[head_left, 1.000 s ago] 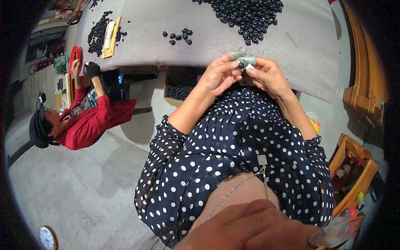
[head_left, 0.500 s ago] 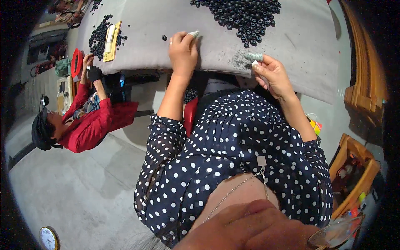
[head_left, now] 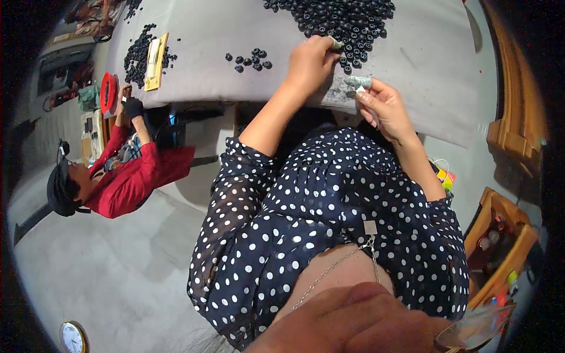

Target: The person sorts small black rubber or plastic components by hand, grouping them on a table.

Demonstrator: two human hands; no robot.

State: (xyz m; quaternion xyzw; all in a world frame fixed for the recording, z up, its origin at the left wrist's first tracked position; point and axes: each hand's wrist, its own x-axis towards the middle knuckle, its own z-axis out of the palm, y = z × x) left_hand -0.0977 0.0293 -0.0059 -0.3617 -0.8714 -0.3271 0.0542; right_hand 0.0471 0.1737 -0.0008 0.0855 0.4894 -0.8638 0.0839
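Observation:
My left hand (head_left: 310,63) is at the near left edge of a large pile of small round black parts (head_left: 344,23). Its fingers are bent together, a pale wrap shows on one fingertip, and anything between them is hidden. Close by on the right, my right hand (head_left: 388,110) stays low over the table edge. Its thumb and wrapped index finger pinch a small white pointed piece (head_left: 360,89). Black crumbs (head_left: 338,88) are scattered on the grey tabletop (head_left: 206,76) between the hands. Left of my left hand lies a loose group of several black parts (head_left: 252,61).
At far left, a smaller heap of black bits (head_left: 139,56) lies beside a yellow board (head_left: 156,62). A co-worker in red (head_left: 126,182) sits there with hands at the table edge, near a red bowl (head_left: 108,93). A wooden crate (head_left: 500,247) stands at my right.
My left hand has moved right, to the pile's edge. A loose group of several black parts now shows where it was, against one visible before. My right hand has barely moved.

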